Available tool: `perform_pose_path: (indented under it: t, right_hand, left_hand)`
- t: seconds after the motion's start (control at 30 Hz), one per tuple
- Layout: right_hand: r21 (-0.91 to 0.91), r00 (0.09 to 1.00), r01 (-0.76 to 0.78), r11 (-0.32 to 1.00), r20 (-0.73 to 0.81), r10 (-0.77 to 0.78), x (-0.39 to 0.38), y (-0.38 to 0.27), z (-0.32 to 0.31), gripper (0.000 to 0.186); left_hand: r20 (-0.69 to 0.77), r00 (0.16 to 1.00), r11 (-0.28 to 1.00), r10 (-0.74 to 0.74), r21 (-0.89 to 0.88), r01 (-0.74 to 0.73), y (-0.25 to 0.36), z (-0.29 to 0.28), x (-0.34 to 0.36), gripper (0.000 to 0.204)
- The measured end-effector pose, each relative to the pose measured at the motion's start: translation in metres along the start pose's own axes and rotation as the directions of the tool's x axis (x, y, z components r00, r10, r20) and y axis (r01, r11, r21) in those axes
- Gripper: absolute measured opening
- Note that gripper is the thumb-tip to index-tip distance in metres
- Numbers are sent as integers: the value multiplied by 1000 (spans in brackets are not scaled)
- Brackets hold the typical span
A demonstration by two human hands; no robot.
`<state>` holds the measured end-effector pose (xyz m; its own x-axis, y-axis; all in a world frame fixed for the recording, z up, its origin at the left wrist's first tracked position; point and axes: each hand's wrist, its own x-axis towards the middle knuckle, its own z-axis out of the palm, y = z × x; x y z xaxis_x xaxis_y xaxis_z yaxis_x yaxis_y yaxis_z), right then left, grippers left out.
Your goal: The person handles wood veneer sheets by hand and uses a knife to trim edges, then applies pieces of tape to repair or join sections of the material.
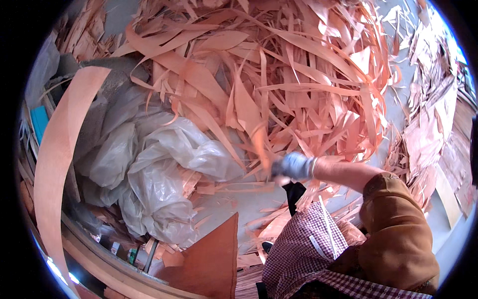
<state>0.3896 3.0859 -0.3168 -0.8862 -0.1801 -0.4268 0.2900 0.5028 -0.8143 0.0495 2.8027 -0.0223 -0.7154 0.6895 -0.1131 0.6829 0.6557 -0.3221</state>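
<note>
My right hand (295, 166), in a grey-blue glove, reaches left from a brown sleeve (398, 224) over the near edge of a big heap of wood veneer strips (318, 89). Motion smears its fingers. A blurred orange veneer strip (260, 147) meets the fingertips; whether they grip it I cannot tell. Below the hand hangs a black piece of cloth or strap (295, 194), beside my purple-and-white checked apron (303, 234). My left hand is out of view. A darker reddish-brown veneer piece (214, 261) stands out at the bottom centre.
Crumpled clear plastic sheeting (159, 174) lies left of the heap. One long pale veneer strip (59, 149) curves down the far left, by a wooden edge (104, 264). More veneer scraps (430, 114) are piled along the right. Small slivers litter the grey floor (224, 212).
</note>
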Motion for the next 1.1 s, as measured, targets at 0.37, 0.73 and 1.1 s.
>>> perform_pose_path:
  t: [0.37, 0.73, 1.1]
  right_hand:
    - [543, 735, -304, 783, -389, 555, 278, 145, -59, 13]
    - [537, 596, -376, 755, -483, 641, 306, 115, -8, 15]
    - [846, 638, 76, 528, -448, 626, 37, 19, -20, 46]
  left_hand:
    - [-91, 996, 990, 17, 144, -4, 18, -48, 34, 33]
    - [-88, 996, 976, 31, 216, -11, 31, -78, 40, 38]
    - [-82, 996, 945, 20, 327, 8, 21, -135, -13, 42]
